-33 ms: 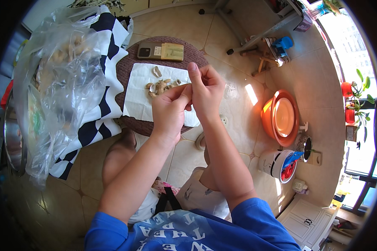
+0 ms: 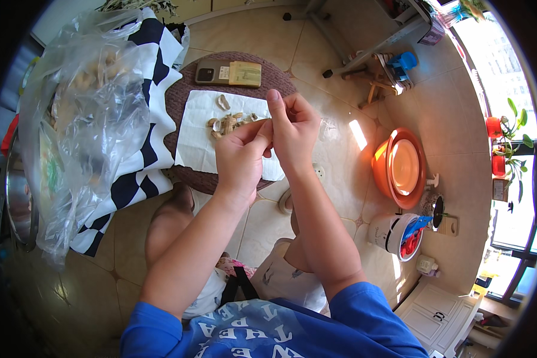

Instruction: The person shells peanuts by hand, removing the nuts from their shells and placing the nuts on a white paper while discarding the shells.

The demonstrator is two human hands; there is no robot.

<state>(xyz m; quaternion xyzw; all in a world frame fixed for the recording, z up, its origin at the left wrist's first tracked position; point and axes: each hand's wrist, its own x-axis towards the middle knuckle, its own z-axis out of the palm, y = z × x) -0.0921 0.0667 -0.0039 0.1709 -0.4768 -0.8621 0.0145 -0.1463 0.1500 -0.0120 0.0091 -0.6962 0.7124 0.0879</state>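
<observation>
My left hand [image 2: 240, 156] and my right hand [image 2: 295, 132] meet over the near right part of a white paper sheet [image 2: 196, 146]. Both are closed, fingertips pressed together, and whatever they pinch is hidden behind the fingers. My right thumb points upward while the left thumb lies against the right hand's fingers. Just beyond my left hand, several broken tan shells [image 2: 228, 124], which look like peanut shells, lie in a loose pile on the paper. One open half shell [image 2: 223, 102] sits apart, farther off. Beneath the paper is a round brown woven-topped stool [image 2: 275, 79].
A phone in a case [image 2: 243, 74] lies at the stool's far edge. To the left, a clear plastic bag [image 2: 95, 143] with tan pieces inside rests on a black-and-white checked cloth [image 2: 154, 134]. Orange basins [image 2: 380, 173] and a white bucket [image 2: 383, 230] stand on the right.
</observation>
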